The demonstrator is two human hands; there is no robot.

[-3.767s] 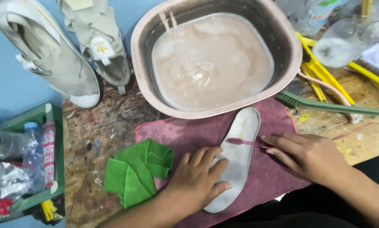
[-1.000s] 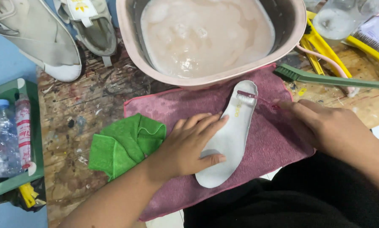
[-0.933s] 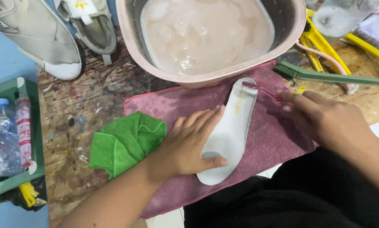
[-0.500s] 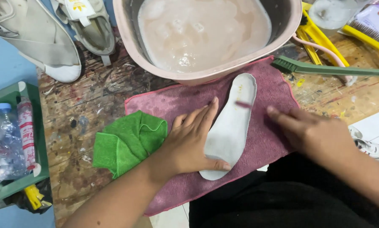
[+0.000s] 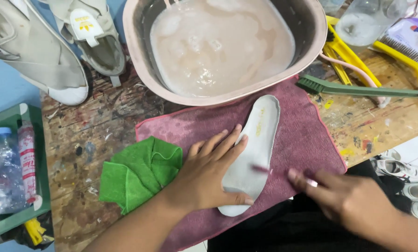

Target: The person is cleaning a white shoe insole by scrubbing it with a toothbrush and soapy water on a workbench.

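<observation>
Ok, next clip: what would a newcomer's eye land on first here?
Probably the pale insole lying on a maroon towel at centre, pinned by the left hand while the blurred right hand works beside it. Just above sits a big basin of cloudy, soapy water, with a folded green cloth to the left.

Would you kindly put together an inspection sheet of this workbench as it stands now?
Surface: paint-stained wooden bench, maroon towel spread on it.
Job's things: pale insole flat on the towel; small brush, blurred, at the insole.
Clutter: basin of cloudy water, folded green cloth, two beige shoes, green brush, yellow tools, green crate with bottles.
Grips: left hand pressing the insole; right hand holding the small brush.
Cables: nothing seen.
Surroundings: white shoes on tiled floor.
</observation>
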